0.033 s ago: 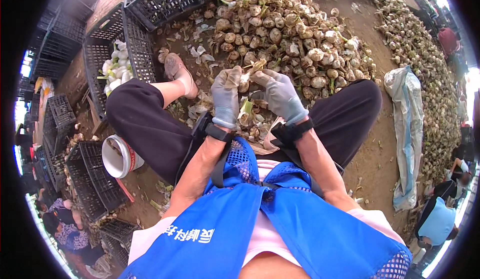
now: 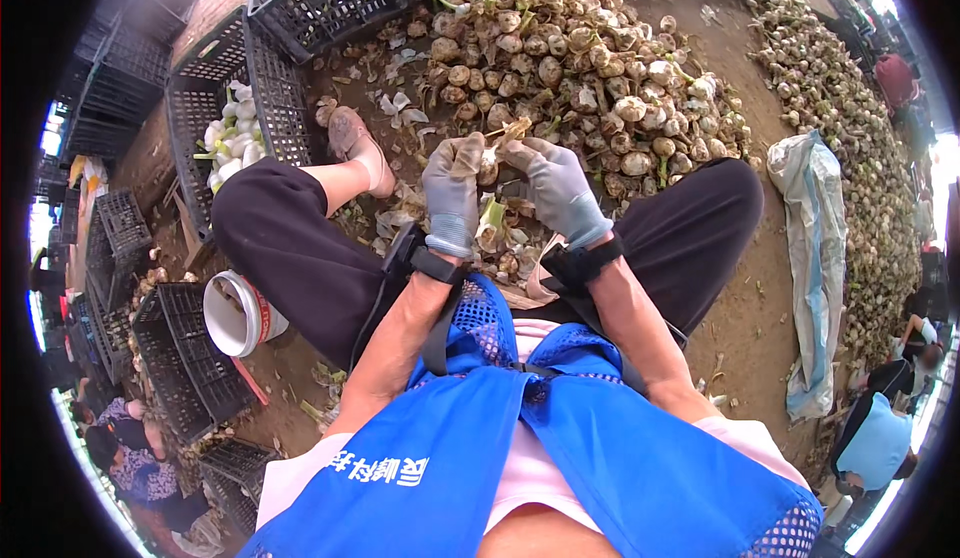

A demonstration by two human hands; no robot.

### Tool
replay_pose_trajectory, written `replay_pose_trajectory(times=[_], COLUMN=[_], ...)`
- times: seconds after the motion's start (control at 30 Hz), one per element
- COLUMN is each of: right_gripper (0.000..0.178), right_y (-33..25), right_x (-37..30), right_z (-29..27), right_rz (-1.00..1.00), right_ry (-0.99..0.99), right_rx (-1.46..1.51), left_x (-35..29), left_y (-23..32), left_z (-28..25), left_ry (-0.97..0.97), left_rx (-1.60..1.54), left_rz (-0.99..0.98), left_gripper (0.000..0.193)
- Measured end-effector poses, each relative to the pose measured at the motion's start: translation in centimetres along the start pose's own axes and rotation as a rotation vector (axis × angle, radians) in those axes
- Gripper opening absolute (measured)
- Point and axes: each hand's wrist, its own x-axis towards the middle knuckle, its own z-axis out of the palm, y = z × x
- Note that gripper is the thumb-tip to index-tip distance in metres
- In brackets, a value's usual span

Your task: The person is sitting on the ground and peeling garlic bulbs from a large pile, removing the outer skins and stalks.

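Both my hands wear dirty grey work gloves and meet over the ground between my knees. A garlic bulb with dry brown outer skin is between them. The fingers of my left hand are closed around the bulb's left side. My right hand pinches at the dry skin and stem on its right, with the fingertips partly hidden. Below the hands lie loose peelings and a pale green-white stalk piece. Just beyond them rises a heap of unpeeled garlic.
A black crate at left holds white peeled garlic. Near my left knee stands a white bucket beside another black crate. A pale plastic sack lies at right, before a long garlic heap. Other people sit at both edges.
My right fingers and the dry skin they pinch have shifted very slightly. The rest looks the same.
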Motion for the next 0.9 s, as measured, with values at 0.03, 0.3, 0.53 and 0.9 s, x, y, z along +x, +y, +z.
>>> replay_pose_trajectory(times=[0.03, 0.3, 0.53, 0.9], right_gripper=[0.019, 0.018, 0.014, 0.023], right_y=[0.1, 1.1, 1.4, 1.1], right_x=[0.1, 0.7, 0.8, 1.4], right_z=[0.1, 0.1, -0.2, -2.2], right_rz=[-0.008, -0.133, -0.117, -0.023], right_ry=[0.009, -0.028, -0.016, 0.02], right_rx=[-0.006, -0.173, -0.1, 0.209], left_x=[-0.1, 0.1, 0.1, 1.4], left_y=[0.1, 0.6, 0.9, 0.7], left_z=[0.1, -0.3, 0.0, -1.6], left_ry=[-0.005, -0.007, 0.014, -0.129], left_rx=[0.003, 0.347, 0.395, -0.297], left_rz=[0.01, 0.38, 0.475, -0.572], left_gripper=[0.018, 0.026, 0.024, 0.022])
